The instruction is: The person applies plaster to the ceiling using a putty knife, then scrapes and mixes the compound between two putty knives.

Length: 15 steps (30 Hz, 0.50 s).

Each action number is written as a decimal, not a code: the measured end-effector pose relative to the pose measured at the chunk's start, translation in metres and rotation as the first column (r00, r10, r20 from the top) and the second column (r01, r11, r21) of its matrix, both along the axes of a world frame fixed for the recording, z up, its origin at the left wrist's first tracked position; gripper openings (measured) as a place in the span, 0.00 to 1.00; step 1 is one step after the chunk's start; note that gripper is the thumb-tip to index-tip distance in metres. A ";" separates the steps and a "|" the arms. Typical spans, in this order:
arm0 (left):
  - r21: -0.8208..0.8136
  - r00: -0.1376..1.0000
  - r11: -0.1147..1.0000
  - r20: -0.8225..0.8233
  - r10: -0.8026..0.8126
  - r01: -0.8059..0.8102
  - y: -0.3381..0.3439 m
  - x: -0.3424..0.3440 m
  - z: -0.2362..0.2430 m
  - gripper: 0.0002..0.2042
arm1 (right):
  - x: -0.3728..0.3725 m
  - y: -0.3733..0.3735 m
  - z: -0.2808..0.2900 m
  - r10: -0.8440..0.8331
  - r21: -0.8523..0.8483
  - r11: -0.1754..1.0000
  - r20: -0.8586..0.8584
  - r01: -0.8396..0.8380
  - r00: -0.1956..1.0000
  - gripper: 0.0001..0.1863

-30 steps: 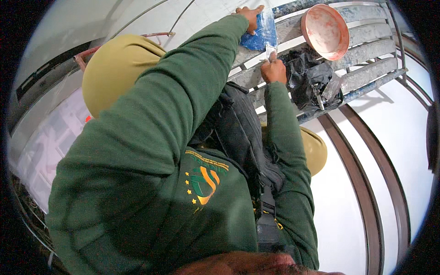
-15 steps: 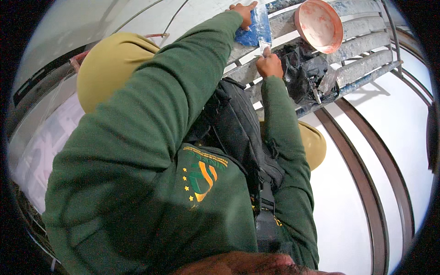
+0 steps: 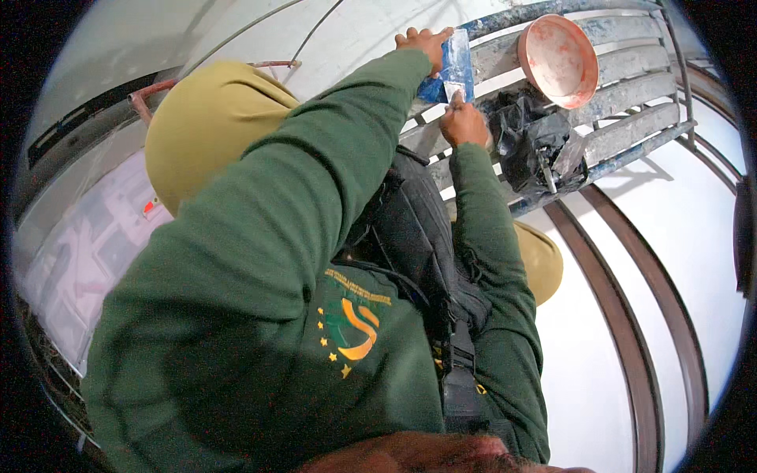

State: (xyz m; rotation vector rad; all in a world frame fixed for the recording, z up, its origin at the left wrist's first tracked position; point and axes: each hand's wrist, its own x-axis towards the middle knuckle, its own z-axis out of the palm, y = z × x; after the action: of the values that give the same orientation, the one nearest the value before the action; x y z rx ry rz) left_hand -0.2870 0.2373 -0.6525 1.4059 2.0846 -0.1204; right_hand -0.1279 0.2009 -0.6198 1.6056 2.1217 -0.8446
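My left hand (image 3: 426, 47) grips the left side of a flat blue plate (image 3: 464, 67) that is smeared with whitish paste. The fingers curl round its edge, partly hidden. Just below it, my right hand (image 3: 465, 124) is closed round a putty knife with a paste-coated blade (image 3: 454, 89). That blade lies against the lower part of the plate, and its handle is hidden in my fist. Right of my hands, a round orange-pink tub (image 3: 558, 61) with pale paste inside rests on the slatted metal platform (image 3: 623, 105).
A crumpled black plastic bag (image 3: 527, 130) lies on the platform beside my right hand, with a small metal-coloured tool (image 3: 547, 172) on it. My black bag (image 3: 414, 225) hangs across my chest. Below right are a white floor and brown strips (image 3: 623, 307). A reddish rail (image 3: 146, 98) stands left.
My left hand and the blue plate have come down and right, closer to my right hand. The putty knife stays against the plate. The whole view has shifted slightly.
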 end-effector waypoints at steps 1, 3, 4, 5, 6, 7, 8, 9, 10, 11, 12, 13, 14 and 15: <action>0.007 1.000 1.000 0.006 0.002 -0.002 0.005 0.004 0.002 0.51 | 0.000 0.011 0.001 -0.010 0.040 0.999 -0.011 0.011 1.000 0.20; 0.081 0.999 0.996 0.027 0.018 -0.020 -0.001 0.004 -0.001 0.52 | -0.009 0.033 0.001 -0.012 0.019 1.000 -0.018 0.012 1.000 0.21; 0.078 0.999 0.997 0.032 0.009 -0.011 0.000 0.006 0.002 0.52 | -0.008 0.036 0.010 -0.034 0.026 0.999 -0.008 0.034 0.999 0.21; 0.061 0.997 0.998 0.078 0.010 -0.014 0.002 0.009 0.004 0.53 | -0.002 0.033 0.004 -0.029 0.039 0.999 -0.015 0.030 0.999 0.21; 0.044 0.992 0.999 0.125 0.010 -0.016 0.003 0.012 0.006 0.54 | 0.004 0.029 -0.003 -0.026 0.052 0.998 -0.021 0.027 0.999 0.22; 0.043 0.994 0.999 0.109 0.022 -0.027 -0.001 0.002 -0.002 0.54 | -0.002 0.022 -0.005 -0.014 0.051 0.999 -0.037 0.016 0.999 0.22; 0.108 0.984 0.992 0.174 0.047 -0.066 -0.005 -0.015 -0.015 0.55 | -0.012 0.015 -0.004 0.008 0.073 0.997 -0.062 -0.003 0.998 0.21; 0.164 0.966 0.981 0.251 0.060 -0.103 -0.008 -0.024 -0.023 0.56 | -0.017 0.010 -0.002 0.023 0.089 0.996 -0.074 -0.016 0.997 0.21; 0.162 0.963 0.982 0.264 0.053 -0.099 -0.006 -0.016 -0.022 0.56 | -0.013 0.016 -0.001 0.016 0.088 0.996 -0.061 -0.011 0.998 0.21; 0.154 0.967 0.985 0.253 0.039 -0.080 -0.006 -0.008 -0.020 0.56 | -0.012 0.026 -0.001 -0.012 0.058 0.998 -0.053 0.015 0.999 0.21; 0.146 0.970 0.987 0.242 0.025 -0.061 -0.004 -0.002 -0.019 0.57 | -0.013 0.035 -0.001 -0.038 0.029 0.999 -0.045 0.039 0.998 0.21; 0.146 0.970 0.987 0.241 0.024 -0.060 -0.004 -0.003 -0.018 0.57 | -0.017 0.041 -0.004 -0.056 0.033 0.998 -0.054 0.058 0.997 0.21; 0.163 0.964 0.985 0.268 0.004 -0.049 -0.003 -0.005 -0.018 0.57 | -0.017 0.039 -0.005 -0.057 0.033 0.998 -0.055 0.059 0.997 0.21; 0.179 0.956 0.983 0.293 -0.017 -0.038 -0.003 -0.007 -0.018 0.57 | -0.014 0.033 -0.006 -0.067 0.024 0.997 -0.070 0.069 0.995 0.22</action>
State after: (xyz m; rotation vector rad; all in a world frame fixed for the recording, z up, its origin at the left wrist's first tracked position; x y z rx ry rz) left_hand -0.2939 0.2342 -0.6707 1.4213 1.8910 0.2772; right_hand -0.1421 0.2335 -0.6259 1.6937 2.1443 -0.9097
